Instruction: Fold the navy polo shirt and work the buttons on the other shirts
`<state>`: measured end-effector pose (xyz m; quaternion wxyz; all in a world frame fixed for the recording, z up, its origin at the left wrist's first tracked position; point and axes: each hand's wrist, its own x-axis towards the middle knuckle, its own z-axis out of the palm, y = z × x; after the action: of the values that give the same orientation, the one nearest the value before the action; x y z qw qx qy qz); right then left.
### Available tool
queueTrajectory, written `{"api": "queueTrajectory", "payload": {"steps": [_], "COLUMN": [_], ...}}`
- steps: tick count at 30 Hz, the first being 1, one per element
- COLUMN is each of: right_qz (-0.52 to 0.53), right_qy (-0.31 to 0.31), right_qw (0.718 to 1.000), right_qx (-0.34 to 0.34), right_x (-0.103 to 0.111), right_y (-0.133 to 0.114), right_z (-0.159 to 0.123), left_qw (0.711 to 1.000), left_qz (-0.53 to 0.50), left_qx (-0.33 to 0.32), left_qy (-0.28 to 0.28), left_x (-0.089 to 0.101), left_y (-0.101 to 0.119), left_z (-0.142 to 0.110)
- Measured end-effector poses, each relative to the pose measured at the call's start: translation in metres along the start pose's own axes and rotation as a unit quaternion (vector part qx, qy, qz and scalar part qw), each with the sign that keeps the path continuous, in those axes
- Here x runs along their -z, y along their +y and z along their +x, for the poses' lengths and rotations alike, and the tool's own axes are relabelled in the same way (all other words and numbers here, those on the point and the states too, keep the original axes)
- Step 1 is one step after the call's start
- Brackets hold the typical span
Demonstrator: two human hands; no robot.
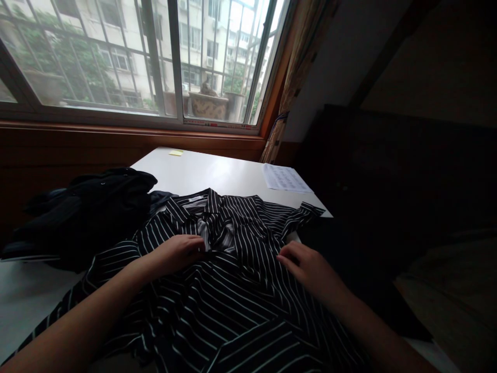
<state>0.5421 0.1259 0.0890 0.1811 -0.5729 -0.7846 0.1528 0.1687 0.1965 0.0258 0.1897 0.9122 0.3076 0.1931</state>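
A black shirt with thin white stripes (248,290) lies spread and wrinkled on the white table, its collar (209,202) toward the window. The front gapes below the collar, showing pale lining. My left hand (186,251) is at this opening, its fingers curled and closed on the shirt's front edge. Over the shirt's right side, my right hand (303,261) has thumb and fingers drawn together in a pinch at the striped cloth. Just beyond it lies a striped sleeve end (308,210). The fabric between the fingertips is mostly hidden.
Dark clothes (93,207) are heaped on the left of the white table (205,168). Printed sheets (287,178) lie at the far right corner, and a yellow sticky note (176,153) at the far edge. Dark cloth (361,274) is right of the shirt. A barred window stands behind.
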Motion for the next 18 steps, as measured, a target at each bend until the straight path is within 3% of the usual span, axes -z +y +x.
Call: {"api": "queueTrajectory", "payload": {"steps": [3, 8, 13, 18], "right_qz": [-0.011, -0.048, -0.084, -0.057], "right_qy": [0.012, -0.031, -0.019, -0.006], "right_qw": [0.999, 0.994, 0.994, 0.997], "right_qx": [0.051, 0.095, 0.071, 0.057], "right_x": [-0.014, -0.042, -0.061, -0.071], "right_y": [-0.031, -0.065, -0.069, -0.061], "right_z": [0.001, 0.008, 0.018, 0.025], "left_qw": [1.000, 1.000, 1.000, 0.999], "left_qz": [0.002, 0.004, 0.011, 0.021], "left_qx": [0.003, 0.018, 0.025, 0.038], "left_qy": [0.000, 0.002, -0.001, -0.016], "left_x": [-0.001, -0.003, -0.004, -0.004], "left_y": [-0.001, -0.004, -0.005, -0.003], "left_z": [0.000, 0.000, 0.000, 0.001]}}
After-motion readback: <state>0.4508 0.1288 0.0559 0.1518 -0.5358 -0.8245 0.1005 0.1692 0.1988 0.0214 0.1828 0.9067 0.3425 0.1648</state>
